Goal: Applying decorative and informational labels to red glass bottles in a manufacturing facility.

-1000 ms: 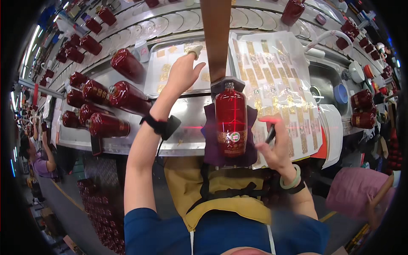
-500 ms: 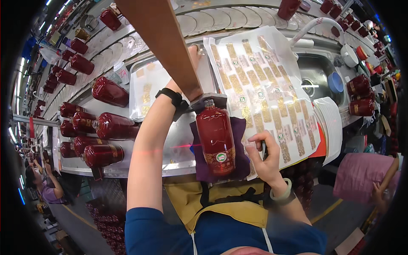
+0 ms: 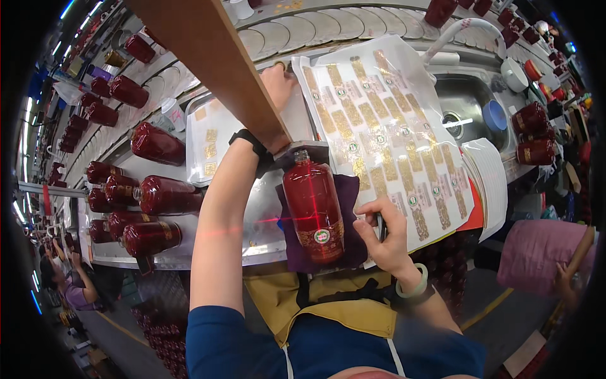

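A deep red glass bottle (image 3: 310,202) lies on a dark purple cloth (image 3: 350,256), its neck toward a grey rest. Near its lower half is a round green-and-white emblem on a gold pattern. My right hand (image 3: 386,237) is just right of the bottle, fingers curled round a slim dark tool (image 3: 381,226) whose exact kind is unclear. My left hand (image 3: 278,87) reaches past a brown post to the top corner of the decal sheet (image 3: 416,230). Its fingers look bent together; the post hides part of the hand, and what they hold is unclear.
Several red bottles (image 3: 167,194) lie to the left beside a white tray (image 3: 201,148) with a few gold decals. A brown post (image 3: 214,57) slants over the bench. On the right are a metal sink (image 3: 464,101), a blue bowl (image 3: 494,115) and stacked white sheets (image 3: 486,183).
The view has shifted slightly. Red light lines now cross on the bottle. My right hand has moved a little left and down, and more of my left hand shows beside the post.
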`<state>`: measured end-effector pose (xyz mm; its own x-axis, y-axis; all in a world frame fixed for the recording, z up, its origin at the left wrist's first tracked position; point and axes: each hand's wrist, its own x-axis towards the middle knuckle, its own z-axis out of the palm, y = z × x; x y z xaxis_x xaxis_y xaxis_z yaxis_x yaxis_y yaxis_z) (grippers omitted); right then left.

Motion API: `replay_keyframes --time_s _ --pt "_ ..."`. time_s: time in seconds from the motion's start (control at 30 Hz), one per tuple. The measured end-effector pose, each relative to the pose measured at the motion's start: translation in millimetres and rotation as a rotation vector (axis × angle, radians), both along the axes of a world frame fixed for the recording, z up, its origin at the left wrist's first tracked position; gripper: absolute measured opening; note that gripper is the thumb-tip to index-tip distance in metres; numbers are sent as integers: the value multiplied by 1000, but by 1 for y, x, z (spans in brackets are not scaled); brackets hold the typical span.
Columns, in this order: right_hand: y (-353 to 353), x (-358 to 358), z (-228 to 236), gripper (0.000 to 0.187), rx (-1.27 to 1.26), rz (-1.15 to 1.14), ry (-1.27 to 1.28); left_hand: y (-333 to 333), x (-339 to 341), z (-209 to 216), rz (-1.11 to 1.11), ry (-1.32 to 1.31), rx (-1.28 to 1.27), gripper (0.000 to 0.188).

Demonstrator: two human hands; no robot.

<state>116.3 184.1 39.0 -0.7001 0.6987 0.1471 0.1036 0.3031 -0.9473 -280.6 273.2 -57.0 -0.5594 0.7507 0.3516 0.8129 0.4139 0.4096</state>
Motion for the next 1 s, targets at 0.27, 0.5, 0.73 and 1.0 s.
replay_keyframes --time_s 0.27,0.5,0.73,1.0 --pt "-3 -2 -3 18 15 10 -18 -2 -8 6 -21 -33 0 20" --pt "4 -7 4 18 38 37 15 -51 6 48 -119 -145 335 13" --pt "19 -7 12 19 138 59 33 -162 71 102 -121 -300 633 37" --pt "15 -32 21 51 -119 211 65 -233 184 161 -357 -1127 475 65"
